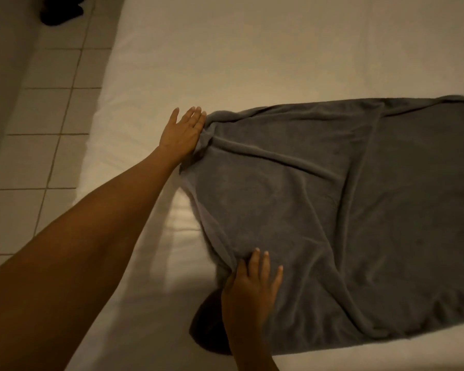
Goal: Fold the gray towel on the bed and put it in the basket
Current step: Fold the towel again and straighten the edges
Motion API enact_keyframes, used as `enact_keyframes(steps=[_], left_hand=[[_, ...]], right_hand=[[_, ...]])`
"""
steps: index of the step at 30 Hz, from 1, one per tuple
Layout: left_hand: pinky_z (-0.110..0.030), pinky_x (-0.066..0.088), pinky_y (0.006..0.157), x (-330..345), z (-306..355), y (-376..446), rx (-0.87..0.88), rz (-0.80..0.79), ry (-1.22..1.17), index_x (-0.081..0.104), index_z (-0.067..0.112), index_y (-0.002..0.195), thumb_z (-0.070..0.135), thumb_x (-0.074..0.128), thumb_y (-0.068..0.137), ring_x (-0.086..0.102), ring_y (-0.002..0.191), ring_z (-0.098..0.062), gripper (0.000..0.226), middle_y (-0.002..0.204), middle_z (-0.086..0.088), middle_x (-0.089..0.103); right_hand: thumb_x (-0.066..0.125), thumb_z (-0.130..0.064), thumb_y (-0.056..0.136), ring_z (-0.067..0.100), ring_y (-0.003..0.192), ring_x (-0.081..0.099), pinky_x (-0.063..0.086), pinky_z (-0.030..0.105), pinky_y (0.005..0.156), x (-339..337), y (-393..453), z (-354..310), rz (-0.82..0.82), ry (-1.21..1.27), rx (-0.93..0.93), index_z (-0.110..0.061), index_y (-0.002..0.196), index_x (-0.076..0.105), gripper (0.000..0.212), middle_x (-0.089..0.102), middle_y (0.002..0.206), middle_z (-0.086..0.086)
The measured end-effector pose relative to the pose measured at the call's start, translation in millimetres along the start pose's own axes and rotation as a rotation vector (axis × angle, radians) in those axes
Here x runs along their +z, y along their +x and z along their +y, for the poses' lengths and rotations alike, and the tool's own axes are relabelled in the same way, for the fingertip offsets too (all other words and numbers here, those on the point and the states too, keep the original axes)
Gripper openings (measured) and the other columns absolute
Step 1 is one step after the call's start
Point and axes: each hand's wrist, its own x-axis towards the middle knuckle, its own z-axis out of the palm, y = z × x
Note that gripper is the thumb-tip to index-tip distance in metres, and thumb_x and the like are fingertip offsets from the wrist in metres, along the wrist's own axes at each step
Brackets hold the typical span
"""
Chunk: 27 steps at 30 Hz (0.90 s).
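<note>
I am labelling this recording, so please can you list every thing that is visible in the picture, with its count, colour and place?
soft gray towel: one, dark gray, spread flat with some wrinkles on the right half of the bed, its right edge cut off by the frame.
white bed sheet: one, white, covering the bed from the middle to the right of the view.
tiled floor: one, pale square tiles, along the left side.
dark object on the floor: one, black, top left corner; too dark to identify.
left hand: one, fingers straight, resting at the towel's far left corner.
right hand: one, fingers fairly straight, pressing on the towel's near left edge.
No basket is in view.
</note>
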Motion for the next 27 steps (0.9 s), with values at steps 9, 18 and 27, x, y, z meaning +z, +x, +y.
enact_keyframes(steps=[9,18,27], left_hand=[[-0.056,0.009,0.115,-112,38,61,-0.005,0.15,0.051,0.032,-0.004,0.14,0.008,0.05,0.093,0.02,0.143,-0.034,0.052,0.151,-0.023,0.028],[-0.056,0.005,0.116,-165,143,121,0.029,0.141,0.039,0.012,-0.002,0.148,0.016,0.043,0.097,0.015,0.145,-0.03,0.062,0.154,-0.021,0.02],[-0.051,0.002,0.118,-239,305,159,0.041,0.083,0.057,-0.004,0.002,0.149,0.025,0.026,0.102,-0.001,0.147,-0.027,0.061,0.159,-0.016,-0.003]], right_hand=[[0.063,-0.029,0.073,0.041,0.123,0.048,0.006,0.054,0.109,-58,34,147,0.027,-0.11,0.286,-0.011,0.076,0.074,0.022,0.061,0.122,0.021],[0.045,-0.039,0.09,0.031,0.143,0.012,-0.022,0.054,0.105,-92,71,268,0.052,-0.255,0.409,-0.021,0.11,0.069,0.035,0.034,0.15,0.009],[0.046,-0.034,0.091,0.033,0.144,0.005,-0.02,0.055,0.104,-122,86,374,0.073,-0.182,0.477,-0.019,0.122,0.06,0.037,0.022,0.155,0.013]])
